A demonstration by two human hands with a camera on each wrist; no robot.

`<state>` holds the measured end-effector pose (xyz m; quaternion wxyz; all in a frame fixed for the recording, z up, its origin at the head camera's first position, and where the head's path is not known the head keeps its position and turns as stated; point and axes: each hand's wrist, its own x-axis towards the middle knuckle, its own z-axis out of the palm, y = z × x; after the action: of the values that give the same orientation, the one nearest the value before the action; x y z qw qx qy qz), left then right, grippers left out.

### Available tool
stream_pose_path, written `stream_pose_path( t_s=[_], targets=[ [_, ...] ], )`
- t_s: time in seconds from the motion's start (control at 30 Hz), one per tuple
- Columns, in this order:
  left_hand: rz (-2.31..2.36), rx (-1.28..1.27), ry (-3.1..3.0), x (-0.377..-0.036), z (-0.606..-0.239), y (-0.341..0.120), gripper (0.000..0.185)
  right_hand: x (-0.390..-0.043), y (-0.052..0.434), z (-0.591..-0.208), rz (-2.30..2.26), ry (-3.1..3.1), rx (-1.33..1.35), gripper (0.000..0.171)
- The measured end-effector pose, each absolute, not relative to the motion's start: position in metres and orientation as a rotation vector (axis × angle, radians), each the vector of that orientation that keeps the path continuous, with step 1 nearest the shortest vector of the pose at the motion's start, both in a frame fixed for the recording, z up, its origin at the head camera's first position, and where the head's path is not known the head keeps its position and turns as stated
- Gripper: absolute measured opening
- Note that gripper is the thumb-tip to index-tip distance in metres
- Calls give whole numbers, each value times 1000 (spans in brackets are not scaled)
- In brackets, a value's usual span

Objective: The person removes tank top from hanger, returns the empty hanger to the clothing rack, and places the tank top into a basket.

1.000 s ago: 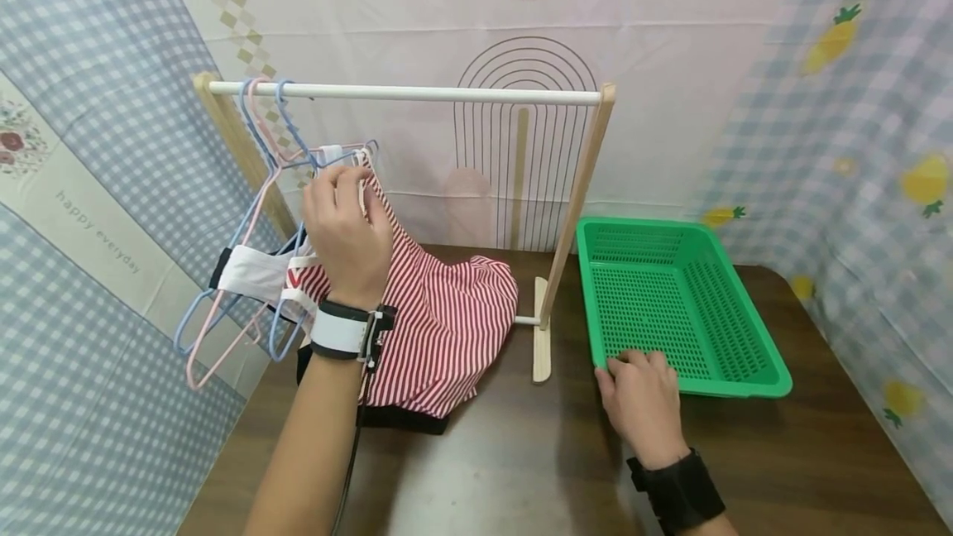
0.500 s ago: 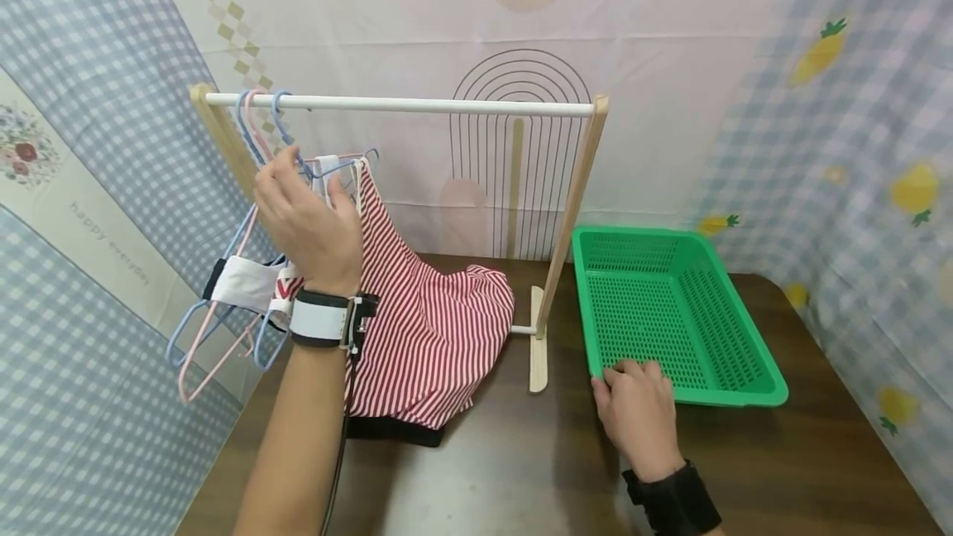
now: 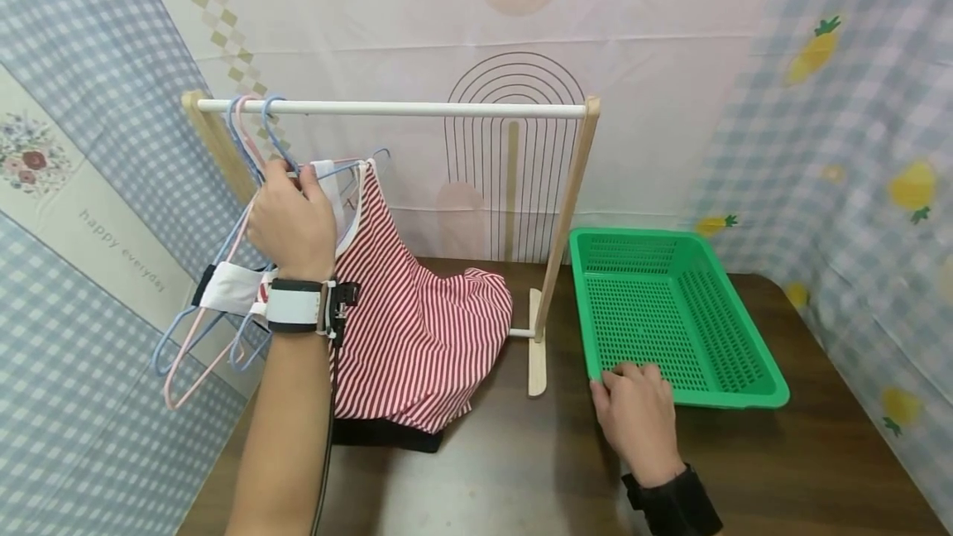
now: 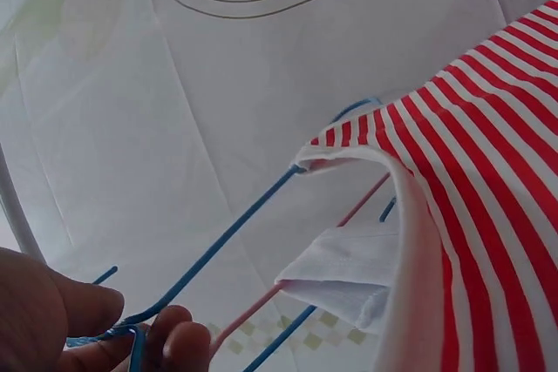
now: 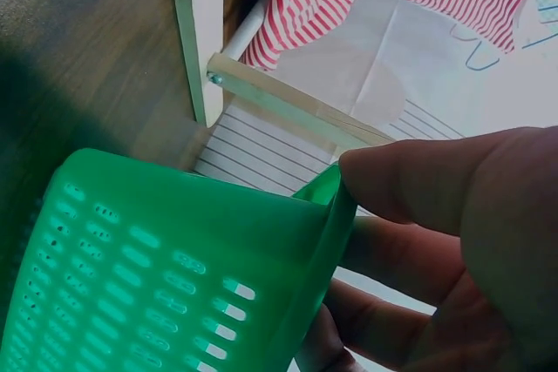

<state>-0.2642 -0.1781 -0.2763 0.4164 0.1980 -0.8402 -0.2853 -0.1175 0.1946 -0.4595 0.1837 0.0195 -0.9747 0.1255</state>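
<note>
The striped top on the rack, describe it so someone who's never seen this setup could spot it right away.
Find the small wooden clothes rack with a white rail on the brown table. Toward its left end, by the left hand, the striped top hangs down onto the table. It is the only red-and-white striped garment; the green basket to the right holds no clothes.

My left grip [image 3: 290, 217] holds a hanger [image 3: 328, 172] on the rack [image 3: 395, 109], left of the basket [image 3: 673, 317]. My right grip [image 3: 636, 412] holds the basket's near rim on the bench [image 3: 521, 470].
</note>
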Motion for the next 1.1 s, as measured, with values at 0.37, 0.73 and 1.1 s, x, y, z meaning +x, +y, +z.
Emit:
stream_pose_path(
  t_s=[0.37, 0.73, 1.1],
  targets=[
    [-790, 455, -2059, -265, -281, -178, 34, -116, 194, -459, 379, -2809, -3, 20],
    [-769, 358, -1933, -256, -270, -168, 31, -119, 195, -458, 387, -2757, 42, 15],
    [-786, 204, -1872, -238, -273, -154, 28, -119, 196, -459, 380, -2778, 18, 19]
  ],
)
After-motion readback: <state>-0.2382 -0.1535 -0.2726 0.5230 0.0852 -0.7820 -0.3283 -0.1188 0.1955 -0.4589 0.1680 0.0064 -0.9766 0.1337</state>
